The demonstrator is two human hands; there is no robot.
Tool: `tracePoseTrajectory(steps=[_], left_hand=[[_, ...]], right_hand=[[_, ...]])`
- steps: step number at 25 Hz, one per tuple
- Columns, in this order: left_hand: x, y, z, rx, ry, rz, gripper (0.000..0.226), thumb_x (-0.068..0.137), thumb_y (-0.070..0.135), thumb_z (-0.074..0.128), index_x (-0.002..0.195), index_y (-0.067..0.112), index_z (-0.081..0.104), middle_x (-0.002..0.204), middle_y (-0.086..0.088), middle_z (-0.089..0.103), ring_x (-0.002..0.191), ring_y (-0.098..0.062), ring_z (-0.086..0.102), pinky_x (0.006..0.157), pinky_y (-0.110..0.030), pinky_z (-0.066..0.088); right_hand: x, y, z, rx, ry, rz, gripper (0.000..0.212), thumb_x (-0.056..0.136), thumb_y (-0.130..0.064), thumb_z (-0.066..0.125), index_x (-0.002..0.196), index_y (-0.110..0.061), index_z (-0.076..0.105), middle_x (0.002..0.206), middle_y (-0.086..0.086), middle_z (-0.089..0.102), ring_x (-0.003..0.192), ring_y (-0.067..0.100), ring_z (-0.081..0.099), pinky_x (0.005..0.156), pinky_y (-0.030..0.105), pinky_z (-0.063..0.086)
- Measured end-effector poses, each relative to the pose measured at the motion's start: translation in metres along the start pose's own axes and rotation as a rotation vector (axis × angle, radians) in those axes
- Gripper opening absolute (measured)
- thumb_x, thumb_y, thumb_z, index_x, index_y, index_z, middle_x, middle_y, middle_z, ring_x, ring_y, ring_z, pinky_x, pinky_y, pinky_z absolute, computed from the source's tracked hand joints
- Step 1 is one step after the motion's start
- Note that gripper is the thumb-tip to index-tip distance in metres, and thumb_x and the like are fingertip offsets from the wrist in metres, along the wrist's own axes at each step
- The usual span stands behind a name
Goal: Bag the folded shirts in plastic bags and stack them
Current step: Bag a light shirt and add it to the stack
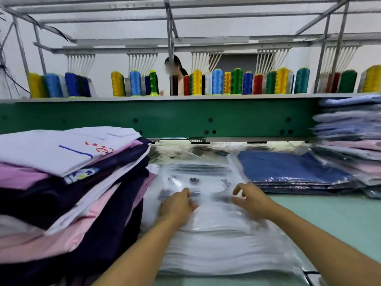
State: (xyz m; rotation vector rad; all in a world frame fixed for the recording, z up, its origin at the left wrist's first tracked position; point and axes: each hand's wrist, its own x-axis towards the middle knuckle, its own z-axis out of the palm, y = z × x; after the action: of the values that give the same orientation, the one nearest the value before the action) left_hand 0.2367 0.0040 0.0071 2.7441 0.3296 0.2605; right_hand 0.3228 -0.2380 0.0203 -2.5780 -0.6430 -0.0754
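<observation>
A thick stack of clear plastic bags point(222, 250) lies on the table in front of me, black print on the top one. My left hand point(177, 205) rests on the top bag near its far end, fingers curled down onto the film. Just right of it, my right hand point(250, 200) hovers over the same bag with loosely curled fingers; whether it pinches the film is blurred. A tall pile of folded shirts point(68, 182) in white, pink and navy stands at my left. Bagged blue shirts point(292, 170) lie flat at the right.
A high stack of bagged shirts point(350, 139) fills the far right. A green embroidery machine beam point(165, 117) runs across the back, with thread cones point(216, 82) on its shelf. A person point(175, 73) stands behind it. The pale green table point(338, 217) shows at right.
</observation>
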Motion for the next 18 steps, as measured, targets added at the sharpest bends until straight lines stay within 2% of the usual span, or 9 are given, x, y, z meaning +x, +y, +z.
tracePoseTrajectory(steps=[2, 4, 6, 9, 12, 14, 15, 17, 18], left_hand=[[0.002, -0.003, 0.004, -0.003, 0.084, 0.02, 0.02, 0.097, 0.046, 0.052, 0.093, 0.028, 0.044, 0.109, 0.0, 0.068, 0.101, -0.028, 0.06, 0.085, -0.038, 0.049], [0.002, -0.007, 0.009, -0.093, 0.197, 0.031, 0.021, 0.099, 0.042, 0.05, 0.088, 0.024, 0.046, 0.096, 0.0, 0.069, 0.092, -0.029, 0.061, 0.08, -0.039, 0.051], [0.001, -0.012, 0.012, -0.265, 0.29, 0.034, 0.028, 0.101, 0.043, 0.048, 0.085, 0.02, 0.053, 0.082, 0.003, 0.066, 0.082, -0.027, 0.061, 0.077, -0.041, 0.052], [-0.003, -0.013, 0.01, -0.43, 0.379, 0.077, 0.026, 0.102, 0.043, 0.047, 0.087, 0.027, 0.061, 0.076, 0.006, 0.065, 0.075, -0.023, 0.06, 0.072, -0.042, 0.053], [-0.007, -0.008, 0.004, -0.493, 0.462, 0.124, 0.023, 0.102, 0.043, 0.047, 0.089, 0.032, 0.061, 0.071, 0.009, 0.062, 0.074, -0.021, 0.058, 0.068, -0.042, 0.052], [-0.01, -0.005, 0.002, -0.476, 0.482, 0.137, 0.017, 0.102, 0.04, 0.049, 0.096, 0.034, 0.063, 0.084, 0.01, 0.068, 0.084, -0.021, 0.061, 0.075, -0.042, 0.051], [-0.01, -0.005, 0.003, -0.396, 0.485, 0.162, 0.012, 0.101, 0.034, 0.053, 0.106, 0.034, 0.064, 0.099, 0.009, 0.071, 0.097, -0.022, 0.062, 0.085, -0.041, 0.05], [-0.011, -0.002, 0.006, -0.174, 0.458, 0.253, 0.034, 0.096, 0.025, 0.063, 0.129, 0.031, 0.058, 0.13, 0.009, 0.063, 0.122, -0.017, 0.053, 0.105, -0.034, 0.037], [-0.013, 0.002, 0.008, -0.142, 0.394, 0.292, 0.04, 0.095, 0.028, 0.064, 0.133, 0.032, 0.055, 0.135, 0.011, 0.059, 0.126, -0.014, 0.05, 0.108, -0.03, 0.034]], right_hand=[[0.003, 0.001, -0.002, 0.162, 0.018, 0.06, 0.025, 0.093, -0.043, 0.068, 0.109, -0.025, 0.062, 0.096, -0.004, 0.064, 0.084, 0.015, 0.062, 0.068, 0.028, 0.047], [0.005, -0.001, -0.004, 0.291, 0.066, 0.069, 0.025, 0.093, -0.036, 0.07, 0.114, -0.024, 0.065, 0.094, -0.005, 0.067, 0.083, 0.013, 0.064, 0.067, 0.025, 0.048], [0.006, -0.004, -0.002, 0.415, 0.073, 0.064, 0.029, 0.094, -0.036, 0.069, 0.119, -0.025, 0.062, 0.1, -0.003, 0.067, 0.089, 0.013, 0.065, 0.069, 0.025, 0.048], [0.004, -0.014, 0.002, 0.575, 0.087, 0.082, 0.037, 0.095, -0.042, 0.066, 0.126, -0.029, 0.051, 0.114, -0.003, 0.06, 0.101, 0.013, 0.061, 0.072, 0.025, 0.047], [0.003, -0.022, -0.003, 0.629, 0.125, 0.054, 0.023, 0.098, -0.036, 0.064, 0.113, -0.019, 0.064, 0.106, 0.0, 0.068, 0.091, 0.013, 0.063, 0.068, 0.02, 0.048], [0.001, -0.027, -0.01, 0.715, 0.105, 0.044, 0.024, 0.1, -0.03, 0.06, 0.096, -0.01, 0.072, 0.087, 0.006, 0.076, 0.072, 0.015, 0.062, 0.061, 0.021, 0.047], [-0.001, -0.03, -0.013, 0.761, 0.096, 0.062, 0.03, 0.101, -0.029, 0.057, 0.087, -0.007, 0.072, 0.078, 0.01, 0.075, 0.064, 0.016, 0.059, 0.057, 0.024, 0.045], [-0.006, -0.034, -0.021, 0.783, 0.074, 0.142, 0.037, 0.097, -0.028, 0.056, 0.069, -0.006, 0.068, 0.064, 0.013, 0.068, 0.053, 0.018, 0.049, 0.049, 0.027, 0.038], [-0.009, -0.034, -0.024, 0.748, 0.033, 0.196, 0.036, 0.092, -0.027, 0.056, 0.062, -0.01, 0.064, 0.06, 0.012, 0.064, 0.05, 0.018, 0.045, 0.047, 0.025, 0.034]])
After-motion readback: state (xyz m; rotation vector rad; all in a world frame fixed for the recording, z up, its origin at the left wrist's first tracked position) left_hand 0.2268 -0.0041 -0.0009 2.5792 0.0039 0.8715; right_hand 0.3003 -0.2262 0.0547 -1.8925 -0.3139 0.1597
